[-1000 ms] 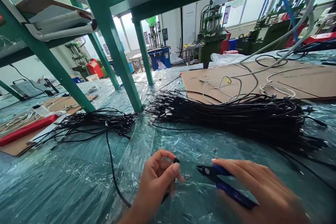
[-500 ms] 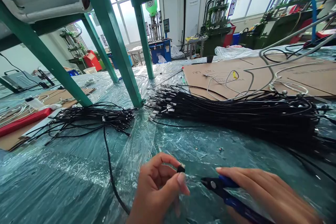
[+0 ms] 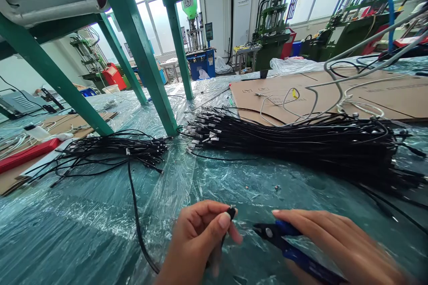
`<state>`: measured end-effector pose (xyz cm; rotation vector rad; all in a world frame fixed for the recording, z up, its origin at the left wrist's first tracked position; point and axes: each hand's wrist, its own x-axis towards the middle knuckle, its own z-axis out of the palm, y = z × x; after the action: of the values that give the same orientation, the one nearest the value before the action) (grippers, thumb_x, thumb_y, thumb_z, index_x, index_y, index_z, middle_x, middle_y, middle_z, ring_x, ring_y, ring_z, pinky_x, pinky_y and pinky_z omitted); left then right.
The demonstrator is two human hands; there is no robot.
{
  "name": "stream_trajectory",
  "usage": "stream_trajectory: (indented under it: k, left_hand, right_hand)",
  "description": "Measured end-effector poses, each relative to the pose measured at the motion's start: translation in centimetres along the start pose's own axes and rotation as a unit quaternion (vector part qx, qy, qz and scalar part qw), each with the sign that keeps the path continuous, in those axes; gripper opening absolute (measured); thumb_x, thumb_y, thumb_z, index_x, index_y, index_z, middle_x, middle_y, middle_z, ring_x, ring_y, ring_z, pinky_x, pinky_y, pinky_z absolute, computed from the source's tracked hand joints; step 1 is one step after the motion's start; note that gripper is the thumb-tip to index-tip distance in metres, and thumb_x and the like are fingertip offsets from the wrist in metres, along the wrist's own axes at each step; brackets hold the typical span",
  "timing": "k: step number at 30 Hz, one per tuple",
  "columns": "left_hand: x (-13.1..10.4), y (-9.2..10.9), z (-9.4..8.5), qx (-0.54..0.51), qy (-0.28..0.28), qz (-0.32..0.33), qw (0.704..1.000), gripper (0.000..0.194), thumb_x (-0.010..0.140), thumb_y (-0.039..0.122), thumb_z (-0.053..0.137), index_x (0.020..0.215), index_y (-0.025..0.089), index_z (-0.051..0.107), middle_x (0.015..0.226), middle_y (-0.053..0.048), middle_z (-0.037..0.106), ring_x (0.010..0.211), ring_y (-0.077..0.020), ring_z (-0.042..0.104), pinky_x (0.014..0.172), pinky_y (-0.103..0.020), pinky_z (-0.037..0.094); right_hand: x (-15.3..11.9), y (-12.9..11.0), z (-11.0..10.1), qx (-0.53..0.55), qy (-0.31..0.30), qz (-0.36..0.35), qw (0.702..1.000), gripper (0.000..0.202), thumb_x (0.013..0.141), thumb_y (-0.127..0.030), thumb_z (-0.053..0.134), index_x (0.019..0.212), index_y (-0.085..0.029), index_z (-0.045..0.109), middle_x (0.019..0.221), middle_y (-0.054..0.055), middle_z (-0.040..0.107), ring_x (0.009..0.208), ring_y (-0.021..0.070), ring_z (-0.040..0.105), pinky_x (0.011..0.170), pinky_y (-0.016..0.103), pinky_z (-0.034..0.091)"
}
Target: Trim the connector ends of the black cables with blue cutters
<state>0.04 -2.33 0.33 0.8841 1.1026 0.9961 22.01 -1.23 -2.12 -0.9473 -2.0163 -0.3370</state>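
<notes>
Between the thumb and index finger of my left hand [image 3: 203, 236] is the black end of a cable [image 3: 231, 212], with a small pale tip showing. A black cable [image 3: 134, 205] runs from the smaller pile down towards my left wrist. My right hand [image 3: 337, 236] is closed around blue-handled cutters [image 3: 290, 245]. Their dark jaws point left, a short way from the cable end and apart from it. Part of the lower handle is hidden behind my fingers.
A large bundle of black cables [image 3: 294, 142] lies across the table [image 3: 100, 218], which is covered in clear film. A smaller cable pile [image 3: 117, 147] is at left. Green posts [image 3: 147, 53] rise behind. Cardboard [image 3: 321, 91] with grey cables lies at back right.
My left fingers have turned the cable end, so more of its black side shows and the pale tip shows less. The cutters stay nearly in place. The whole view has shifted slightly.
</notes>
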Motion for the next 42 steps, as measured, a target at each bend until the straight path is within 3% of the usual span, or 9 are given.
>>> stream_trajectory:
  k: [4,10,16,21,26,29,32,37,42]
  left_hand:
    - [-0.1,0.1,0.1,0.006,-0.007,-0.015,1.000,0.040,0.073,0.053,0.073,0.082,0.013,0.073,0.061,-0.004,0.069,0.028,0.0005,0.034,0.029,-0.013,0.017]
    - [0.0,0.0,-0.1,-0.017,-0.026,-0.039,0.999,0.035,0.077,0.050,0.071,0.084,0.015,0.074,0.057,-0.001,0.068,0.027,0.0014,0.032,0.029,-0.013,0.015]
    - [-0.1,-0.7,-0.4,-0.044,-0.036,-0.024,0.998,0.032,0.079,0.047,0.070,0.087,0.016,0.074,0.056,-0.001,0.068,0.029,-0.0010,0.035,0.030,-0.015,0.017]
    - [-0.3,-0.1,0.0,-0.031,-0.016,-0.013,0.999,0.036,0.069,0.051,0.078,0.083,0.018,0.073,0.056,0.001,0.066,0.030,0.0011,0.031,0.031,-0.013,0.018]
    - [-0.5,0.1,-0.1,0.001,-0.027,0.000,1.000,0.032,0.072,0.049,0.076,0.085,0.020,0.076,0.060,0.000,0.068,0.035,0.0003,0.034,0.034,-0.013,0.023]
    - [-0.5,0.1,0.0,0.004,-0.026,0.004,1.000,0.034,0.071,0.051,0.076,0.083,0.019,0.076,0.058,0.000,0.068,0.034,0.0002,0.032,0.033,-0.013,0.019]
    - [-0.4,0.2,0.2,-0.005,-0.022,-0.006,1.000,0.037,0.069,0.051,0.077,0.081,0.017,0.074,0.055,0.000,0.067,0.032,0.0004,0.031,0.032,-0.014,0.016]
    - [-0.4,-0.4,0.2,-0.038,-0.033,-0.031,0.998,0.038,0.071,0.051,0.076,0.084,0.015,0.073,0.050,0.000,0.066,0.031,-0.0006,0.031,0.032,-0.016,0.013]
    - [-0.3,-1.1,0.0,-0.054,-0.040,-0.035,0.997,0.033,0.076,0.047,0.074,0.085,0.015,0.073,0.051,0.000,0.067,0.033,-0.0022,0.034,0.036,-0.018,0.020]
  right_hand:
    - [0.4,-0.3,-0.1,0.009,0.016,0.016,1.000,0.015,0.084,-0.021,0.054,0.093,-0.023,0.065,0.081,-0.003,0.070,0.069,0.0122,0.066,0.068,0.023,0.049]
    - [0.6,-0.5,-0.1,0.014,0.018,0.023,0.999,0.015,0.085,-0.020,0.052,0.093,-0.022,0.065,0.081,-0.003,0.069,0.070,0.0102,0.065,0.071,0.021,0.047]
    - [0.3,-0.3,-0.1,0.004,0.002,0.011,1.000,0.015,0.088,-0.024,0.052,0.097,-0.022,0.064,0.084,-0.003,0.069,0.074,0.0093,0.064,0.074,0.020,0.045]
    - [0.3,-0.4,-0.1,0.006,0.006,0.018,1.000,0.015,0.087,-0.021,0.053,0.096,-0.021,0.064,0.085,-0.002,0.068,0.076,0.0101,0.063,0.076,0.021,0.045]
    - [0.4,-0.6,-0.3,-0.010,0.006,0.020,1.000,0.013,0.088,-0.024,0.055,0.096,-0.023,0.066,0.084,-0.002,0.069,0.075,0.0117,0.064,0.074,0.023,0.046]
    - [0.8,-0.9,-0.4,0.005,0.023,0.044,0.999,0.013,0.089,-0.024,0.054,0.093,-0.024,0.066,0.082,-0.003,0.069,0.073,0.0110,0.064,0.073,0.023,0.046]
    - [1.1,-1.2,-0.3,0.022,0.040,0.067,0.997,0.013,0.090,-0.023,0.053,0.090,-0.024,0.066,0.080,-0.005,0.069,0.073,0.0100,0.063,0.075,0.022,0.045]
    - [1.3,-1.2,-0.4,0.019,0.025,0.045,0.998,0.014,0.089,-0.020,0.053,0.092,-0.024,0.066,0.081,-0.005,0.070,0.073,0.0100,0.064,0.073,0.023,0.045]
    - [1.4,-1.1,-0.5,0.013,0.024,0.035,0.999,0.015,0.090,-0.019,0.052,0.093,-0.023,0.066,0.080,-0.004,0.070,0.073,0.0091,0.063,0.072,0.023,0.045]
